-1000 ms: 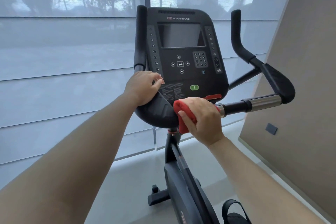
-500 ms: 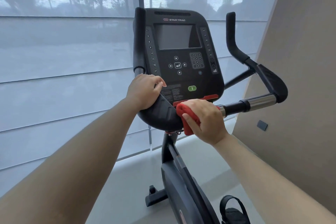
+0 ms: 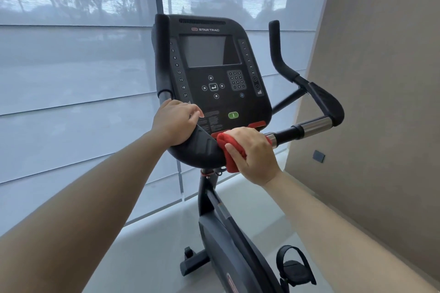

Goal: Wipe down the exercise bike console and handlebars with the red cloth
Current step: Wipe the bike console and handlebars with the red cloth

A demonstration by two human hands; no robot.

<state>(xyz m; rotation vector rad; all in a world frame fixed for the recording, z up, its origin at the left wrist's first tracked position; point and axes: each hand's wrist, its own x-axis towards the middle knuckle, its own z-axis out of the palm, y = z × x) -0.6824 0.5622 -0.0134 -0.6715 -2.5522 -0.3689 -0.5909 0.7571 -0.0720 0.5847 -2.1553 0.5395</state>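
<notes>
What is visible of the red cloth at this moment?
The red cloth looks like soft, plain fabric, bunched rather than spread. The right hand grips it, thumb across its near side, pressing it around the handlebar just right of the black centre pad, below the console. A folded end hangs below the hand; much is hidden under the palm.
</notes>
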